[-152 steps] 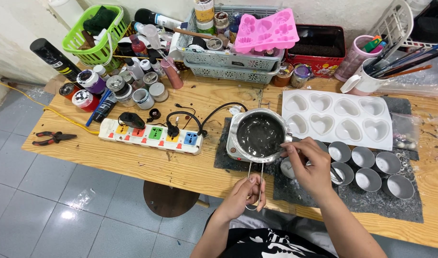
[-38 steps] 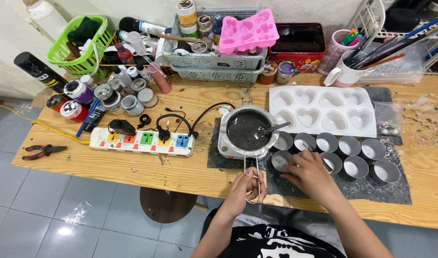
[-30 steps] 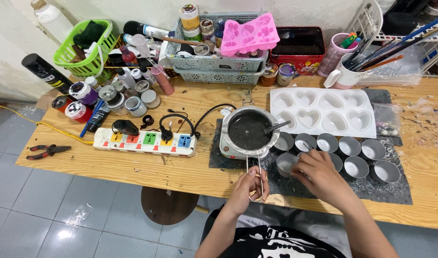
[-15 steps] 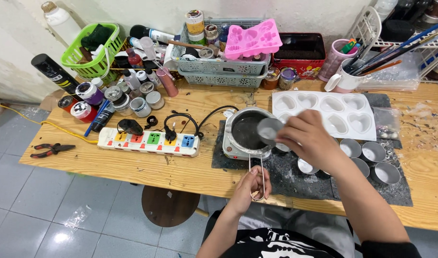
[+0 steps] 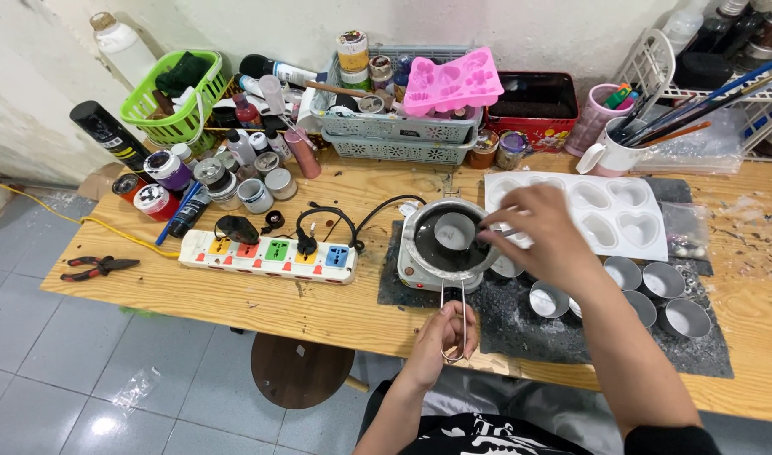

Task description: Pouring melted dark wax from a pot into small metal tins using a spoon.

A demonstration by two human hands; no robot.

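- The right forearm crosses the dark grey speckled work mat (image 5: 520, 324) and hides part of the row of small round metal cups (image 5: 547, 299) lying on it; one cup just under the wrist shows only as a sliver.
- The right hand (image 5: 533, 232) also covers the lower left corner of the white silicone mould with heart-shaped cavities (image 5: 609, 211).
- What fills the small round metal melting pot (image 5: 440, 244) is hard to make out: its inside looks dark, nothing more.
- The pot sits on a white electric hot plate (image 5: 411, 274) at the left end of the mat, near the front edge of the pale wooden table (image 5: 234, 295).
- The right hand's fingers are curled in a pinch on a small shallow silver tin (image 5: 455, 229), holding it tilted over the pot's mouth; the thumb side of that grip is hidden behind the knuckles.
- The left hand (image 5: 440, 341) is clenched loosely around the thin wire loop handle (image 5: 453, 316) that runs from the pot toward the table's edge, fingers wrapped over the wire.
- A white power strip with coloured sockets (image 5: 268, 253) lies left of the hot plate, well apart from both hands.
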